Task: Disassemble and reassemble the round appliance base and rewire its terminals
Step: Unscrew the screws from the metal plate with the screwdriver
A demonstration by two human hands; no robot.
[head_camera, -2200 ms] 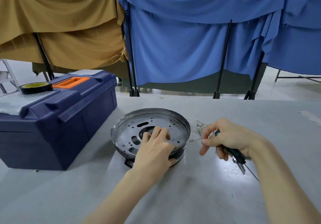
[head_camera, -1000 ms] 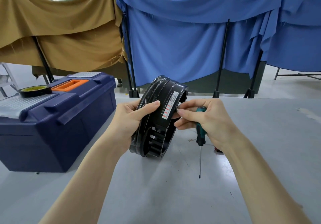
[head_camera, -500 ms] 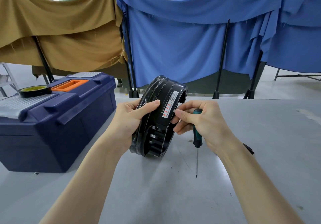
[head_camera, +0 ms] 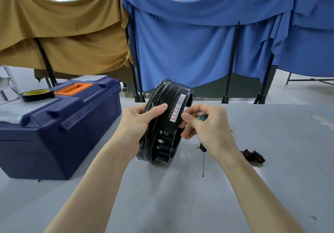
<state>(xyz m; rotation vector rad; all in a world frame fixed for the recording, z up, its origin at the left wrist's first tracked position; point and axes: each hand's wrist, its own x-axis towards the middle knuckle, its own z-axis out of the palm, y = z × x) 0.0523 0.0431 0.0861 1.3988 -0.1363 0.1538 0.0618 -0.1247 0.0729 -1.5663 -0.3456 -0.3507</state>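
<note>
Frame centre: round appliance base (head_camera: 168, 124) stands on edge on the counter (head_camera: 271, 142). My left hand (head_camera: 139, 124) grips its rim. My right hand (head_camera: 207, 126), curled round a screwdriver (head_camera: 202, 153), touches the labelled wall. Seemingly rigid, glossy, likely slippery; best held by the rim.

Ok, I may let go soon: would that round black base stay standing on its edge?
Probably not: the round base stands on its rim, gripped by the left hand, so it would likely roll or topple. Its glossy shell looks rigid, perhaps slippery.
</note>
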